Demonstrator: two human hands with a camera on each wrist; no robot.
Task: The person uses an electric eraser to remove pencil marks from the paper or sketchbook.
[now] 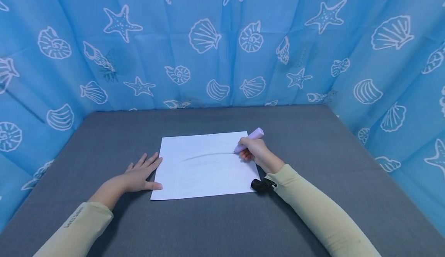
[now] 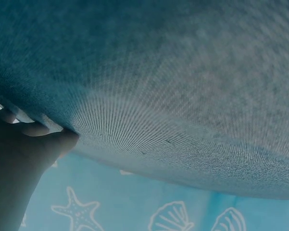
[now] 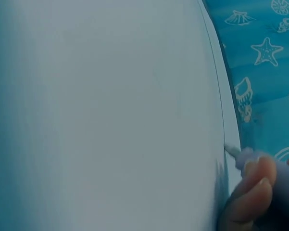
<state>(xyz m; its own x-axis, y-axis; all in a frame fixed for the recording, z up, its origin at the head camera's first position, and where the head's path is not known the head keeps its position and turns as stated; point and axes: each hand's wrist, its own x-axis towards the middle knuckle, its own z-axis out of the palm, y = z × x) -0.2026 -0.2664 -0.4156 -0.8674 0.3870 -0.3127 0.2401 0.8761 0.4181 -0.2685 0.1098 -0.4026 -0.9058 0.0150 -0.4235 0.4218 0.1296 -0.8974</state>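
A white sheet of paper lies on the grey cloth. My right hand pinches a thick light purple pen over the sheet's right side. In the right wrist view, the tip of the pen meets a thin dark line on the paper. That slightly arched line runs from left of the sheet's middle to the pen tip. My left hand lies spread at the paper's left edge, thumb and fingertips touching it. The left wrist view shows part of that hand over the cloth.
A grey cloth covers the table. Blue curtains with white shells and starfish hang behind it and along both sides. A black device is at my right wrist, above the paper's lower right corner.
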